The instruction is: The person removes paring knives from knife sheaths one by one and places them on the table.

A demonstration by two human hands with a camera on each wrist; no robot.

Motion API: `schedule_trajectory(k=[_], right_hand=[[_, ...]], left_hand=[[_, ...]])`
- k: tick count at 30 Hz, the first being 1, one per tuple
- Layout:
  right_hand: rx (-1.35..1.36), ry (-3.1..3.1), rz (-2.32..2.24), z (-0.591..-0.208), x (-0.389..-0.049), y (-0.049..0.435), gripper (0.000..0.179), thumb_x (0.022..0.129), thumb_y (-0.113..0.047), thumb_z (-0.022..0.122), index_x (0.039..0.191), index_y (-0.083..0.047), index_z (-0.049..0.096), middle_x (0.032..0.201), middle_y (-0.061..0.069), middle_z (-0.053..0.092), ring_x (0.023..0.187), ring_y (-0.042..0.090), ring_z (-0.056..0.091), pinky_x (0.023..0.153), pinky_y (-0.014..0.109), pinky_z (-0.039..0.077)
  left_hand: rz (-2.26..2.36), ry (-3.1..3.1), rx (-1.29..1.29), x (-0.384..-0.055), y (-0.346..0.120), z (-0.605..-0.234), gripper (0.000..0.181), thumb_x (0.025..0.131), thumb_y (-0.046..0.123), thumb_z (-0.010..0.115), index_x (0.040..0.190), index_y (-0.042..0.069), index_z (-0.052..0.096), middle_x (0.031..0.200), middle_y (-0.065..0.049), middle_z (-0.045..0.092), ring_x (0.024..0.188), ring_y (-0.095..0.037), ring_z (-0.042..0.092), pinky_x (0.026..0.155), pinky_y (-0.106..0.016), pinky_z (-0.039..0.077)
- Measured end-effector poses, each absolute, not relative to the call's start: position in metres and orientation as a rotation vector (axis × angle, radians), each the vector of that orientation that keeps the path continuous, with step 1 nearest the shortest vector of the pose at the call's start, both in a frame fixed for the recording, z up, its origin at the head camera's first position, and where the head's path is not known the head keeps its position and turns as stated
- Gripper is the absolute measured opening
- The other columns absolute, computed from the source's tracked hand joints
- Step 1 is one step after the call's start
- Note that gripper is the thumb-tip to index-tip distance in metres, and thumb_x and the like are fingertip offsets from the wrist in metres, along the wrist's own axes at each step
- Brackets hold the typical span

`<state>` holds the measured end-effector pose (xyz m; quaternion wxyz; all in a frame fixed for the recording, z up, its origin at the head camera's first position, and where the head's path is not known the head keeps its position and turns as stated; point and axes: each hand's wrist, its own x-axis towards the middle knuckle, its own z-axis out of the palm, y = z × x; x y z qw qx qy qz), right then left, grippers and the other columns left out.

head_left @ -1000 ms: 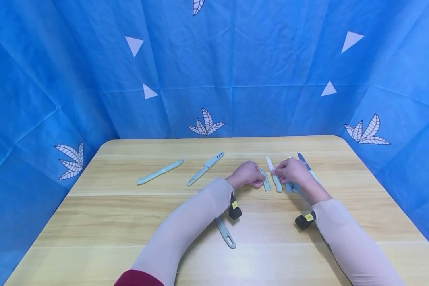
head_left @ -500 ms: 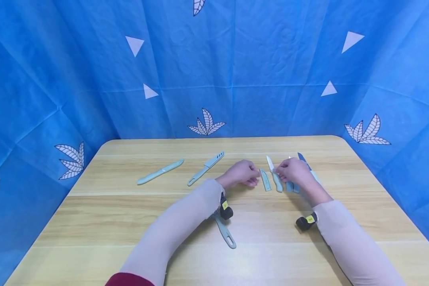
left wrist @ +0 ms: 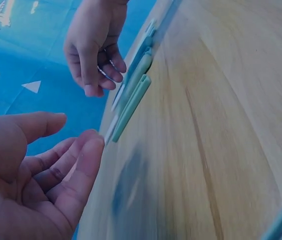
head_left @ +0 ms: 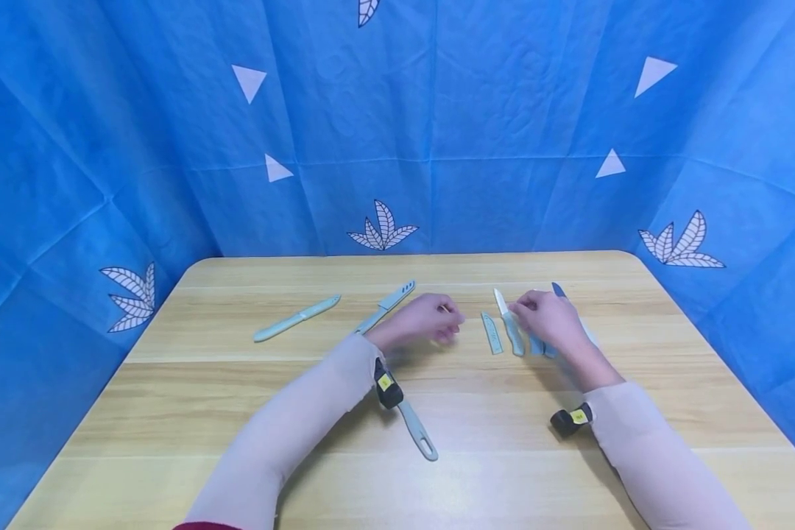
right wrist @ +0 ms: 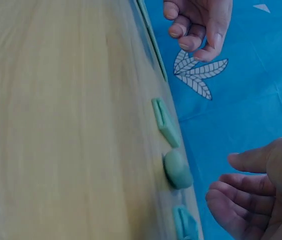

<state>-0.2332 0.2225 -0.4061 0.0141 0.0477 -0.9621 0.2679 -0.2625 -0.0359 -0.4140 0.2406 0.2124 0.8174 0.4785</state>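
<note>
A small knife (head_left: 513,336) with a pale blade and light green handle lies on the table. To its left lies a green blade sheath (head_left: 492,333), whose slot end shows in the right wrist view as a green sheath (right wrist: 165,122). My left hand (head_left: 430,318) hovers left of the sheath, thumb and fingers apart and holding nothing in the left wrist view. Just right of the small knife is my right hand (head_left: 548,318), its loosely bent fingers holding nothing. Under it, partly hidden, lie more blue-green pieces (head_left: 536,346) and a dark-bladed knife (head_left: 558,289).
A green knife (head_left: 297,319) lies at the far left of the wooden table (head_left: 192,412). Another knife with a slotted blade end (head_left: 397,294) is partly behind the left arm. Below that forearm, a handle with a hanging hole (head_left: 419,433) sticks out. Blue cloth surrounds the table's back and sides.
My left hand has let go of the sheath and drawn away to the left. My right hand has come off the small knife, shifting slightly right. Knife and sheath lie side by side.
</note>
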Motion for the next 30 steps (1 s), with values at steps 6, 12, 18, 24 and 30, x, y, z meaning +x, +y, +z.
schedule_trajectory(k=[6, 12, 18, 24, 30], right_hand=[[0.197, -2.999, 0.853, -0.400, -0.228, 0.215, 0.030, 0.099, -0.031, 0.059, 0.110, -0.005, 0.069, 0.103, 0.014, 0.071, 0.095, 0.033, 0.064, 0.083, 0.051, 0.050], [0.277, -2.986, 0.932, -0.397, -0.223, 0.209, 0.028, 0.099, -0.032, 0.059, 0.110, -0.008, 0.068, 0.104, 0.011, 0.071, 0.099, 0.031, 0.064, 0.085, 0.051, 0.053], [0.335, -2.977, 1.021, -0.396, -0.216, 0.201, 0.027, 0.097, -0.033, 0.062, 0.112, -0.011, 0.067, 0.104, 0.006, 0.070, 0.098, 0.026, 0.063, 0.084, 0.046, 0.055], [0.435, -2.969, 1.066, -0.395, -0.213, 0.194, 0.027, 0.097, -0.030, 0.063, 0.114, -0.009, 0.066, 0.103, 0.004, 0.069, 0.098, 0.026, 0.064, 0.085, 0.047, 0.055], [0.484, -2.966, 1.131, -0.394, -0.209, 0.187, 0.035, 0.096, -0.032, 0.064, 0.119, -0.006, 0.064, 0.105, 0.004, 0.068, 0.101, 0.026, 0.063, 0.086, 0.046, 0.055]], left_hand=[[1.314, 2.227, 0.648, -0.256, -0.051, -0.409, 0.021, 0.097, 0.029, 0.063, 0.107, 0.010, 0.063, 0.101, -0.012, 0.068, 0.086, -0.026, 0.068, 0.074, -0.031, 0.061], [1.295, 2.258, 0.678, -0.247, -0.064, -0.403, 0.023, 0.096, 0.031, 0.064, 0.109, 0.012, 0.063, 0.104, -0.009, 0.065, 0.096, -0.026, 0.065, 0.080, -0.031, 0.059], [1.236, 2.334, 0.719, -0.241, -0.075, -0.404, 0.019, 0.097, 0.029, 0.064, 0.107, 0.014, 0.065, 0.099, 0.001, 0.065, 0.095, -0.021, 0.062, 0.078, -0.028, 0.057], [1.205, 2.389, 0.748, -0.235, -0.089, -0.404, 0.018, 0.096, 0.031, 0.065, 0.106, 0.017, 0.065, 0.099, 0.004, 0.065, 0.094, -0.015, 0.061, 0.082, -0.028, 0.054], [1.223, 2.393, 0.743, -0.230, -0.101, -0.404, 0.022, 0.096, 0.026, 0.066, 0.110, 0.009, 0.065, 0.100, 0.003, 0.066, 0.095, -0.014, 0.061, 0.084, -0.029, 0.055]])
